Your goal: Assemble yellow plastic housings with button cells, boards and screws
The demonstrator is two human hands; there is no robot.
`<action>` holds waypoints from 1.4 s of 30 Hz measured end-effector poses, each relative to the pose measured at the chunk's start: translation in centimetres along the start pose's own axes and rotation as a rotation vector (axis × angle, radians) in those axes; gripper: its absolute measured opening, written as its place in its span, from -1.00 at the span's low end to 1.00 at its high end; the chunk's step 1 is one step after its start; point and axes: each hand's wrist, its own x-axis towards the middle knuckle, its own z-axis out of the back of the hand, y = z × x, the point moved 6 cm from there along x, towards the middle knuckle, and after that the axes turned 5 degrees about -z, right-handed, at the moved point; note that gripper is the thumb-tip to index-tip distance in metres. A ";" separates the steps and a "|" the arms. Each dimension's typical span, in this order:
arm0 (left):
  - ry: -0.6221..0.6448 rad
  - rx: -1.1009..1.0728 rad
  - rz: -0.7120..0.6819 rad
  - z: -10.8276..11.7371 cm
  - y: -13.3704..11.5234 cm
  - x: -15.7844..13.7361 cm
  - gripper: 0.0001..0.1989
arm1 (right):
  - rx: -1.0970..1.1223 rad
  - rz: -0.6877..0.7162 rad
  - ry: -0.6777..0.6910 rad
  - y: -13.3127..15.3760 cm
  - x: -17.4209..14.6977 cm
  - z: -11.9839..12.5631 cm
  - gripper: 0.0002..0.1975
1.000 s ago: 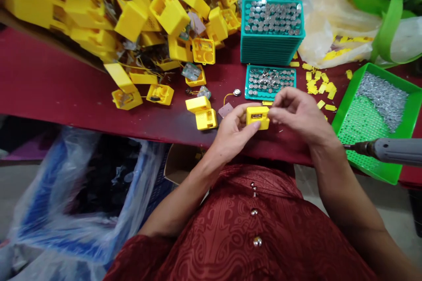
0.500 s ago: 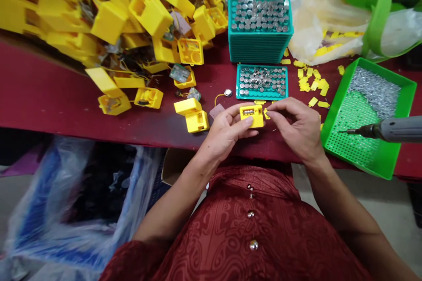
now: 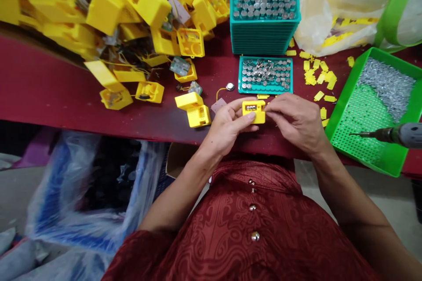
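Observation:
My left hand (image 3: 227, 125) is closed around a small yellow plastic case (image 3: 258, 117), its thumb pressed on the front. A row of button cells (image 3: 251, 108) shows in the case's open slot. The fingers of my right hand (image 3: 296, 123) are pinched at the right edge of this case; what they hold, if anything, is hidden. Left of my hands lies another yellow case with its lid raised (image 3: 198, 115). Beside it, a pink board (image 3: 218, 105) is wired to a round silver disc (image 3: 230, 86).
A teal tray of button cells (image 3: 240, 74) lies ahead, before a stack of teal trays (image 3: 263, 37). Small yellow covers (image 3: 310, 78) are scattered to the right. A green basket (image 3: 347, 105) holds screws, with an electric screwdriver (image 3: 389, 135) over it. Yellow housings (image 3: 105, 9) pile up left.
My right fingertips have come in from slightly apart to the right edge of the case. The small yellow piece by them is now mostly hidden. The screwdriver has shifted, and the whole view has moved slightly.

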 end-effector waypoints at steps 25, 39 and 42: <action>0.047 -0.049 0.054 -1.0 -0.5 -0.7 -0.56 | 0.098 -0.180 -0.121 -0.9 0.2 0.6 -0.89; -0.090 -0.051 -0.008 1.1 -0.7 -1.1 -0.57 | -0.328 -0.122 0.004 -2.6 -0.7 0.2 -0.82; -0.113 -0.043 -0.021 1.6 -0.9 -0.6 -0.59 | -0.473 -0.165 0.049 -2.9 -1.2 -0.8 -0.75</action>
